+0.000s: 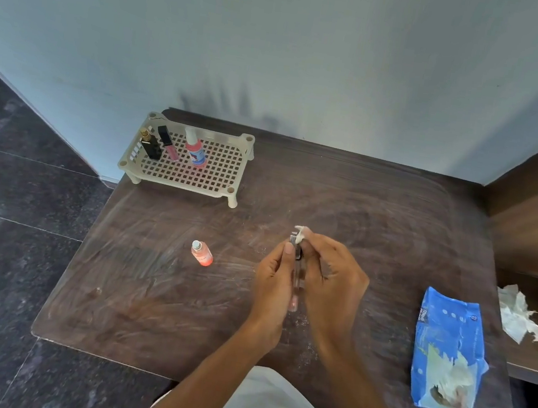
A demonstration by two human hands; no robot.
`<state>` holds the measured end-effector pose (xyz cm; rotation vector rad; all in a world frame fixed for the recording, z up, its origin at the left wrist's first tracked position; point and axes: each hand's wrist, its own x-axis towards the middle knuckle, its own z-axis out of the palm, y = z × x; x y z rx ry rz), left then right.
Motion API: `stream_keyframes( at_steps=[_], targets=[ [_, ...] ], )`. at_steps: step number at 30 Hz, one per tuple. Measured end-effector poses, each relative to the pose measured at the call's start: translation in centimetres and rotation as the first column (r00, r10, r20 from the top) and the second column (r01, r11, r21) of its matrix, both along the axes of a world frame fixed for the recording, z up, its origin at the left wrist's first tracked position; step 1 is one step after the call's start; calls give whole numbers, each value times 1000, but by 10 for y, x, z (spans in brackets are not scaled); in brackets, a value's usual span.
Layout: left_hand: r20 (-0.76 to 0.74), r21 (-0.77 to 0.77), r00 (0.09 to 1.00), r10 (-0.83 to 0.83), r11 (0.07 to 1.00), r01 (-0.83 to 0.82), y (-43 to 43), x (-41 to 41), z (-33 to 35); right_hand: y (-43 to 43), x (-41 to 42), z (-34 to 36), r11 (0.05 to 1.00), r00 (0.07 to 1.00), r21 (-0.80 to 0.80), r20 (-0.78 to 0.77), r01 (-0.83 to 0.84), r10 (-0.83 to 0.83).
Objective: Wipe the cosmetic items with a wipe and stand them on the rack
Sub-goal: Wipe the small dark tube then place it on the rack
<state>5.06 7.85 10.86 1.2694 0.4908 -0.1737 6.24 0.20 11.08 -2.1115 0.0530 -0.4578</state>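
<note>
Item: clear tube (294, 297). Your left hand (272, 283) is gripping it steady so your right hand (333, 275), pinching the wipe (301, 231), is covering its twelve-o'clock cap.

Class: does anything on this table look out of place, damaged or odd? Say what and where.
The wipe pack at the right of the table looks torn open, with wipes bulging out. White streaks smear the tabletop.

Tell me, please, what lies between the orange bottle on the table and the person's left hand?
Only bare tabletop lies between the orange bottle and the left hand, as the head view shows.
</note>
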Motion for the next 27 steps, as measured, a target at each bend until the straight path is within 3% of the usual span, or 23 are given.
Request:
stream_keyframes(
  at_steps=[9,13,18,23,27],
  targets=[
    [69,80,997,-39,996,33,1,1,0,-10,-4,-10,975,992,-207,85,-79,98],
    [38,117,999,-24,993,20,0,-3,-3,-19,-16,-22,964,981,-208,71,-163,181],
    [-8,96,1000,1,995,0,1,-2,-5,-21,-20,-30,906,961,-379,121,-187,248],
    [-25,57,999,39,998,-38,7,1,-7,-16,-21,-26,945,974,-277,91,-174,206],
    [47,137,999,-17,990,11,9,2,-7,-7,-21,-9,992,997,114,-54,-47,54]
  ],
)
